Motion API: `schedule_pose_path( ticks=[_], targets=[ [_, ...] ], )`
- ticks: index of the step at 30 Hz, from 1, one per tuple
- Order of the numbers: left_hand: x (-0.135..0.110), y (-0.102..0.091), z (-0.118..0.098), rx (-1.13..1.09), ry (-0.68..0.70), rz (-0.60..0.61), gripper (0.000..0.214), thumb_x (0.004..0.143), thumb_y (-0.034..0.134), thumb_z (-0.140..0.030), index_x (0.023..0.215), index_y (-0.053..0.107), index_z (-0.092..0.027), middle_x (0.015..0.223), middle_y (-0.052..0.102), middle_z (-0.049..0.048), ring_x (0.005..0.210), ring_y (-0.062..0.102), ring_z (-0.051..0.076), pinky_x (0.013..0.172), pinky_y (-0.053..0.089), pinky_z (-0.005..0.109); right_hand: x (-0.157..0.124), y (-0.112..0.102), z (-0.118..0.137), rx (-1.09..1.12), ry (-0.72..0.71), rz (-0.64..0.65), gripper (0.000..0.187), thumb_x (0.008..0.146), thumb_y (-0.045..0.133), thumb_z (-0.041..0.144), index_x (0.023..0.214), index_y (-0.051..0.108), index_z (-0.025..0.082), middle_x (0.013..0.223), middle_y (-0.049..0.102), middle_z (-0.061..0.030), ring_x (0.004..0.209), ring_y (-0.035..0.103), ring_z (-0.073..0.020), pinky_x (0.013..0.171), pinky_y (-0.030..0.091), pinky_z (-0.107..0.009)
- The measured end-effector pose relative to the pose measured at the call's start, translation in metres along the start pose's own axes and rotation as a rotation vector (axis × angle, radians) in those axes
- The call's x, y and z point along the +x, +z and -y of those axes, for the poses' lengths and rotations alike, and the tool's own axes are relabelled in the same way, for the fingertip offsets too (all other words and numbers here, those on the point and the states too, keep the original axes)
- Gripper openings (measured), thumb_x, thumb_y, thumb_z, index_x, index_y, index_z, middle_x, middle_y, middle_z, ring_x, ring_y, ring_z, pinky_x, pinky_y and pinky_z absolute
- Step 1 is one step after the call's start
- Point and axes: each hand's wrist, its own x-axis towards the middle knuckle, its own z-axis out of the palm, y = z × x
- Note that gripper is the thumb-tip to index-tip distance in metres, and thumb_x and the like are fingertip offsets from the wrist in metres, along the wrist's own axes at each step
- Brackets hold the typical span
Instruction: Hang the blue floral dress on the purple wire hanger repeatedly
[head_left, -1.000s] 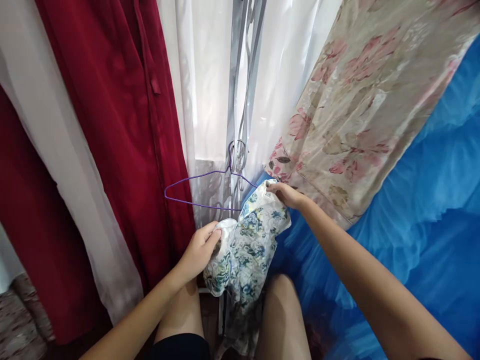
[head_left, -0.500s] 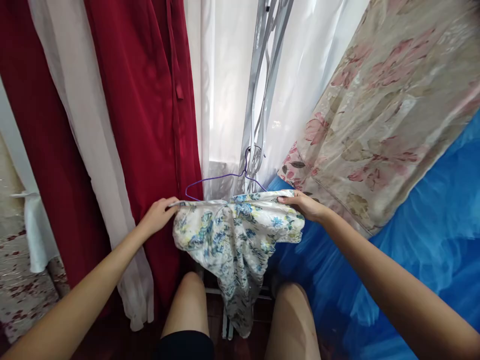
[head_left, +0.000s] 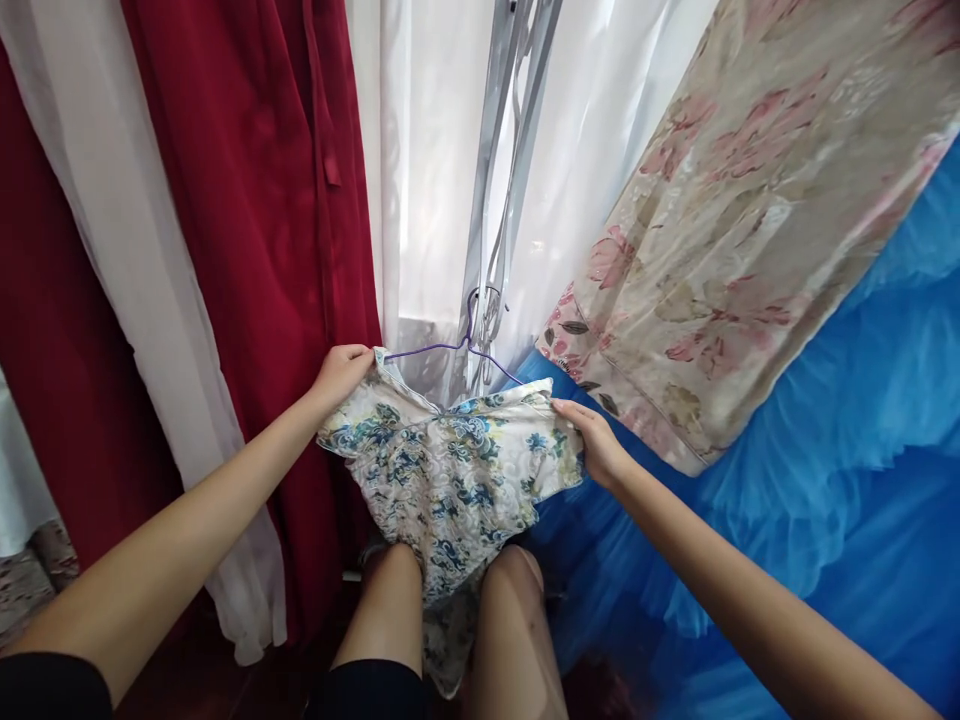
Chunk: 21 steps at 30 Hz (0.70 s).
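Note:
A white short-sleeved top (head_left: 450,480) with a blue and yellow floral print hangs on a thin purple hanger (head_left: 427,348), its lower end between my knees. My left hand (head_left: 346,375) pinches the shoulder at the left end of the hanger. My right hand (head_left: 596,435) grips the other shoulder by its sleeve, thumb and fingers closed on the cloth. Above the neckline the hanger's hook rises in front of grey ribbons (head_left: 514,150); whether it touches them I cannot tell.
Dark red cloth (head_left: 247,200) and a pale length of fabric (head_left: 112,180) hang at left. White curtains (head_left: 435,150) hang behind. On the right are a beige floral garment (head_left: 720,250) and blue tulle (head_left: 810,500). My knees (head_left: 510,610) are below.
The top's left shoulder has been pulled up over the hanger end, and the neckline now opens in a V. My right hand has shifted down its shoulder. The view has turned slightly right.

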Motion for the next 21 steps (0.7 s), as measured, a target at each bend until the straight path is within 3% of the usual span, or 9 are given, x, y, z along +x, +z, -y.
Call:
schedule_pose_path(
  ticks=[3, 6, 10, 14, 16, 19, 21],
  targets=[
    [-0.014, 0.001, -0.018, 0.146, 0.234, 0.032, 0.037, 0.091, 0.047, -0.039, 0.06, 0.044, -0.019, 0.06, 0.043, -0.002, 0.06, 0.039, 0.013, 0.058, 0.028, 0.025, -0.012, -0.013, -0.014, -0.054, -0.097, -0.07, 0.042, 0.072, 0.083, 0.055, 0.066, 0.061, 0.02, 0.056, 0.057, 0.0035, 0.05, 0.045, -0.0123, 0.049, 0.036, -0.025],
    [-0.03, 0.005, -0.038, 0.274, 0.365, 0.101, 0.037, 0.096, 0.046, -0.047, 0.074, 0.055, -0.019, 0.07, 0.055, -0.001, 0.068, 0.048, 0.015, 0.064, 0.033, 0.025, -0.016, -0.017, -0.005, -0.102, -0.198, -0.075, 0.043, 0.074, 0.081, 0.057, 0.064, 0.059, 0.021, 0.056, 0.054, 0.0036, 0.05, 0.042, -0.0125, 0.05, 0.034, -0.027],
    [-0.039, 0.013, -0.049, 0.47, 0.334, 0.071, 0.034, 0.087, 0.061, -0.054, 0.091, 0.067, -0.021, 0.079, 0.067, 0.0016, 0.073, 0.056, 0.02, 0.065, 0.034, 0.025, -0.003, -0.003, 0.034, -0.082, -0.314, -0.165, 0.039, 0.073, 0.081, 0.057, 0.068, 0.062, 0.023, 0.063, 0.06, 0.0006, 0.06, 0.053, -0.0175, 0.059, 0.042, -0.029],
    [-0.029, 0.019, -0.04, 0.416, 0.25, -0.022, 0.04, 0.087, 0.06, -0.055, 0.073, 0.063, -0.018, 0.069, 0.062, 0.0012, 0.066, 0.052, 0.017, 0.06, 0.031, 0.026, -0.013, 0.036, 0.068, -0.086, -0.381, -0.114, 0.037, 0.078, 0.076, 0.058, 0.072, 0.064, 0.023, 0.068, 0.063, -0.0016, 0.069, 0.06, -0.0207, 0.065, 0.047, -0.031],
    [-0.027, 0.019, -0.032, 0.251, 0.196, -0.083, 0.047, 0.087, 0.059, -0.058, 0.063, 0.052, -0.018, 0.06, 0.052, -0.0006, 0.059, 0.045, 0.015, 0.057, 0.029, 0.026, -0.04, 0.059, 0.076, -0.204, -0.457, 0.036, 0.037, 0.086, 0.069, 0.058, 0.077, 0.068, 0.023, 0.074, 0.065, -0.0022, 0.075, 0.063, -0.0216, 0.071, 0.049, -0.032],
    [-0.036, 0.019, -0.025, -0.074, 0.07, -0.183, 0.055, 0.086, 0.058, -0.065, 0.058, 0.038, -0.021, 0.053, 0.04, -0.0026, 0.052, 0.036, 0.012, 0.052, 0.026, 0.027, -0.089, 0.083, 0.078, -0.486, -0.543, 0.52, 0.037, 0.1, 0.051, 0.052, 0.1, 0.075, 0.025, 0.096, 0.071, -0.0047, 0.094, 0.066, -0.0254, 0.088, 0.052, -0.038],
    [-0.049, 0.022, -0.029, -0.257, 0.0, -0.206, 0.06, 0.087, 0.055, -0.071, 0.058, 0.033, -0.023, 0.051, 0.034, -0.0034, 0.048, 0.032, 0.011, 0.048, 0.026, 0.027, -0.109, 0.089, 0.07, -0.664, -0.581, 0.755, 0.035, 0.101, 0.051, 0.046, 0.123, 0.07, 0.027, 0.118, 0.069, -0.0065, 0.112, 0.064, -0.027, 0.101, 0.049, -0.041]
  ],
)
